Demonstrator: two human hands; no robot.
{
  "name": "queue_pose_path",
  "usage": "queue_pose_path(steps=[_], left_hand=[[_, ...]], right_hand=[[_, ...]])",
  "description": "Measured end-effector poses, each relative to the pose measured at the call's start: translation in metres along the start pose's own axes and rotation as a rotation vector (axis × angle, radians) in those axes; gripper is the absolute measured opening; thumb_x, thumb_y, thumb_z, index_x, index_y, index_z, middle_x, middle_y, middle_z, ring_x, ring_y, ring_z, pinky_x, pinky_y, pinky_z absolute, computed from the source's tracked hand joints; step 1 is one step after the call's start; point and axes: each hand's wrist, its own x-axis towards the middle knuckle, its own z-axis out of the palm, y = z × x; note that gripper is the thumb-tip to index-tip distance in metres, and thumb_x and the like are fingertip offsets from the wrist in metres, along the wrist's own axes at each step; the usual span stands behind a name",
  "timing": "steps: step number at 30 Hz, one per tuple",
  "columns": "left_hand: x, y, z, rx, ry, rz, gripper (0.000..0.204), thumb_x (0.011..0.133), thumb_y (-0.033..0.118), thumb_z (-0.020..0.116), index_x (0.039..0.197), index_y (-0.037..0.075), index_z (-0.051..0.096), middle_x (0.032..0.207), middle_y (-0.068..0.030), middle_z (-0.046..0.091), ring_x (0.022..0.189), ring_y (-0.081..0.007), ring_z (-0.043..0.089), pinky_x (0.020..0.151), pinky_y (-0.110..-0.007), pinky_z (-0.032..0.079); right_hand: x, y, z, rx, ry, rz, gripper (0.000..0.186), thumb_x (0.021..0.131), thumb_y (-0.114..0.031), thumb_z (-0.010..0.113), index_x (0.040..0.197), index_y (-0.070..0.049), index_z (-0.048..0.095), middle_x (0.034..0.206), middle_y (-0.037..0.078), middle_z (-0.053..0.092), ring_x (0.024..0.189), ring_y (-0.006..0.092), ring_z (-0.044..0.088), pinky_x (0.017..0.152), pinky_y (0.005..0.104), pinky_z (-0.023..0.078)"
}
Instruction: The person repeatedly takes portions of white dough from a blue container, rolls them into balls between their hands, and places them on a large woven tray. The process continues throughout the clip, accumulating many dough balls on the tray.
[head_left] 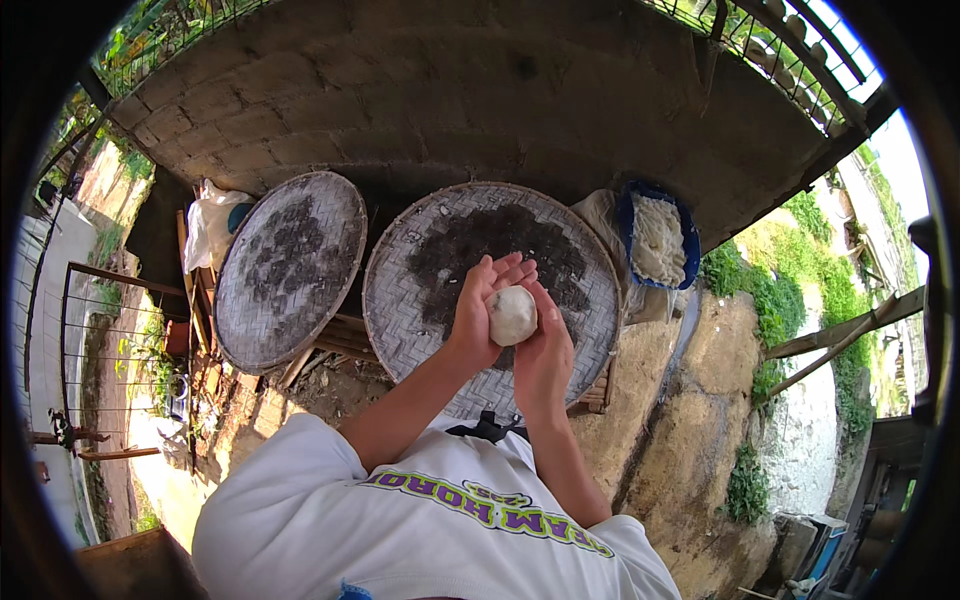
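Note:
A round, off-white ball of dough (512, 317) rests between my cupped palms. My left hand (474, 318) curves around its left side, while my right hand (546, 350) presses along its right. The fingers of both hands point away from me and meet beyond the ball. Beneath them lies a large round woven bamboo tray (400, 290), its middle covered with a dark, patchy layer. At the far right, a blue basin (690, 240) holds a white, lumpy mass (657, 240) that looks like dough.
A second woven tray (235, 290) with dark patches leans at the left, near a white sack (212, 225). Behind everything runs a block wall (420, 90). Clear plastic sheeting (603, 215) lies by the basin. Wooden slats (345, 338) show under the trays.

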Motion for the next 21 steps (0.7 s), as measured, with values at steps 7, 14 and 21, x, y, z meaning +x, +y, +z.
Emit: queue_pose_path(steps=[7,14,21], left_hand=[[0.004,0.002,0.008,-0.064,0.121,-0.151,0.065,0.102,0.06,0.045,0.142,0.009,0.048,0.147,-0.0157,0.052,0.134,-0.0258,0.053,0.113,-0.044,0.044],[-0.017,-0.006,0.01,-0.396,-0.028,-0.124,0.071,0.101,0.06,0.041,0.147,0.006,0.042,0.158,-0.0203,0.04,0.151,-0.032,0.034,0.123,-0.049,0.032],[-0.009,0.001,0.012,-0.253,-0.333,0.037,0.076,0.099,0.06,0.043,0.153,0.008,0.033,0.159,-0.0201,0.038,0.15,-0.0306,0.035,0.122,-0.048,0.033]], right_hand=[[0.002,0.001,0.0,0.028,-0.081,-0.022,0.061,0.105,-0.047,0.048,0.144,-0.001,0.054,0.141,0.017,0.059,0.132,0.0287,0.056,0.111,0.0417,0.046],[-0.011,0.014,-0.003,-0.385,-0.124,-0.35,0.056,0.108,-0.04,0.044,0.148,-0.001,0.049,0.146,0.019,0.054,0.135,0.0295,0.054,0.115,0.0433,0.041],[-0.017,0.008,0.007,0.152,-0.022,-0.226,0.053,0.11,-0.037,0.04,0.141,0.004,0.053,0.133,0.018,0.063,0.122,0.0274,0.062,0.108,0.0413,0.049]])
